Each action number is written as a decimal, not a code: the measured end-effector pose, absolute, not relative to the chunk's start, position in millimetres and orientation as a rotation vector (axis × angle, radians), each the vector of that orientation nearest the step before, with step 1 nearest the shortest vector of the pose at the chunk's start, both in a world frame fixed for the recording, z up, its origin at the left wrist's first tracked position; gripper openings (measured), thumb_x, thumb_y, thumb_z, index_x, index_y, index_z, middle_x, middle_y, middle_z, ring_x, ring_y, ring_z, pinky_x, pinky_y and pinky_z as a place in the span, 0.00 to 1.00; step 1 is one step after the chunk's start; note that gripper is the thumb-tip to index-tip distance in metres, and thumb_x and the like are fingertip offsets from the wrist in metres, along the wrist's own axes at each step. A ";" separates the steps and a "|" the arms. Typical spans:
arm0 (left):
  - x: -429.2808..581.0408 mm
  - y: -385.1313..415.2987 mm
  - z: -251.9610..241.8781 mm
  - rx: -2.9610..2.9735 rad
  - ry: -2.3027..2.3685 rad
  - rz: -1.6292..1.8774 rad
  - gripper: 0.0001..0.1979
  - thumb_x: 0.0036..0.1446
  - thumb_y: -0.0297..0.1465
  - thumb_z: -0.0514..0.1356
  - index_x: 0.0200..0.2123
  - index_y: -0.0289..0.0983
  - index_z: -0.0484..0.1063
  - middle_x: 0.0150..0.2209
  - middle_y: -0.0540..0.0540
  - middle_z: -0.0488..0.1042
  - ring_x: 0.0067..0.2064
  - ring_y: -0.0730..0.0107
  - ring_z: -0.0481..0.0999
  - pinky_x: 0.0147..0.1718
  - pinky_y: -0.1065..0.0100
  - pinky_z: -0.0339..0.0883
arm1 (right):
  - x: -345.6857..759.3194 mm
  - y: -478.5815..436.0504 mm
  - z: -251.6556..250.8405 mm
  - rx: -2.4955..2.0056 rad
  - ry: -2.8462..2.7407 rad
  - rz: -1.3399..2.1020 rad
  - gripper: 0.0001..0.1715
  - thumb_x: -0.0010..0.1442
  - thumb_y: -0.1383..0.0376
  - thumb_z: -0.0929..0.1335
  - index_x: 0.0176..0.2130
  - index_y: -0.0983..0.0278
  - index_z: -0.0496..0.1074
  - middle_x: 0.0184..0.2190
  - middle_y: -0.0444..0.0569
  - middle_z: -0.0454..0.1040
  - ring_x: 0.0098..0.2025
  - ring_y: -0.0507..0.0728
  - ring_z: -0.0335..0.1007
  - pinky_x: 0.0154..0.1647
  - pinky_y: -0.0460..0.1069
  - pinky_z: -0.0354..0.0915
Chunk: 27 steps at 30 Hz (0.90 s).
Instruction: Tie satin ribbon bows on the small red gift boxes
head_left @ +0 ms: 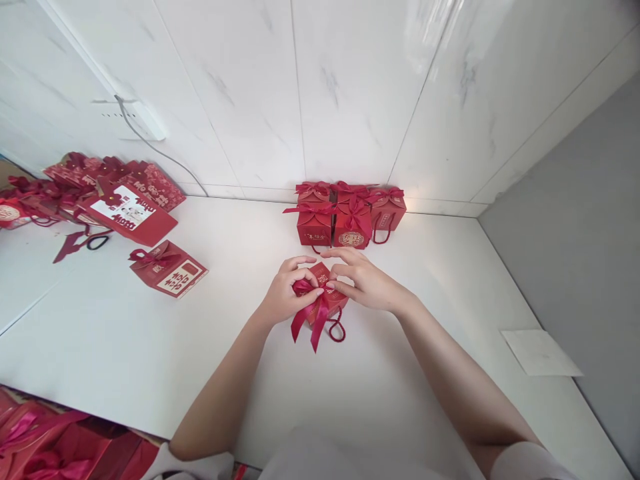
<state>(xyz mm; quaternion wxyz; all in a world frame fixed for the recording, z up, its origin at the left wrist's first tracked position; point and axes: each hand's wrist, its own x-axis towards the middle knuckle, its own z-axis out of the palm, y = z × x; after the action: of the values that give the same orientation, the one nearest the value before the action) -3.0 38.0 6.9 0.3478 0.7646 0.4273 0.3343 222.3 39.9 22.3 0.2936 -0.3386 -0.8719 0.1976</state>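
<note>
View from the head camera, looking down at a white table (125,333) set against a marbled white wall (350,87). A small red gift box (334,305) is seen standing on the table near its middle, directly in front of the person and between both hands. The left hand (286,293) is closed at the box's left side, with thumb and fingertips pinched on the ribbon (316,321) at the top of the box. The right hand (369,283) is laid against the box's right side, its thumb and forefinger likewise pinched on the ribbon at the knot, while the other fingers are arched over the lid. Two loose tails of the dark pink ribbon are shown hanging down the front of the box onto the table. A dark red cord loop (338,331) is seen lying on the table just beside the box, at its lower right. Behind the hands, against the wall, a cluster of boxes with tied bows (350,217) is shown standing upright and packed close together. To the left, a single flattened box (170,268) is seen lying well apart from the hands, and farther left a pile of flattened boxes (120,200) is spread over the table. A white sheet (541,352) is shown lying flat near the table's right edge. On the wall at upper left, a socket (145,121) with a grey cable (167,159) can be made out.
</note>
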 end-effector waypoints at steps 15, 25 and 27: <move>-1.8 38.9 6.8 2.039 1.085 0.835 0.02 0.54 0.31 0.62 0.31 0.40 0.73 0.55 0.43 0.68 0.59 0.52 0.65 0.56 0.53 0.63 | 220.9 31.1 31.6 -1.015 -2.345 0.575 0.15 0.68 0.66 0.62 0.32 0.65 0.74 0.34 0.50 0.72 0.33 0.54 0.68 0.34 0.49 0.65; 0.7 36.8 8.4 2.071 1.130 0.833 0.02 0.55 0.31 0.61 0.31 0.40 0.72 0.55 0.44 0.68 0.58 0.55 0.67 0.56 0.55 0.64 | 207.9 27.4 25.6 -1.262 -2.175 0.585 0.15 0.66 0.68 0.63 0.27 0.65 0.70 0.34 0.49 0.71 0.30 0.52 0.67 0.34 0.49 0.63; -0.2 36.6 10.0 2.080 1.131 0.815 0.02 0.55 0.31 0.60 0.31 0.40 0.72 0.55 0.44 0.68 0.59 0.56 0.66 0.56 0.55 0.63 | 207.6 25.2 27.7 -1.294 -2.165 0.601 0.15 0.66 0.67 0.63 0.27 0.65 0.70 0.33 0.49 0.71 0.30 0.52 0.67 0.34 0.49 0.63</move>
<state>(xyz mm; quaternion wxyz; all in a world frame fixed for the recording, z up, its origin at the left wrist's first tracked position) -0.2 36.6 10.0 0.3135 0.7888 0.4289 0.3091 207.6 25.2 27.7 0.2711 -0.4804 -0.8037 0.2232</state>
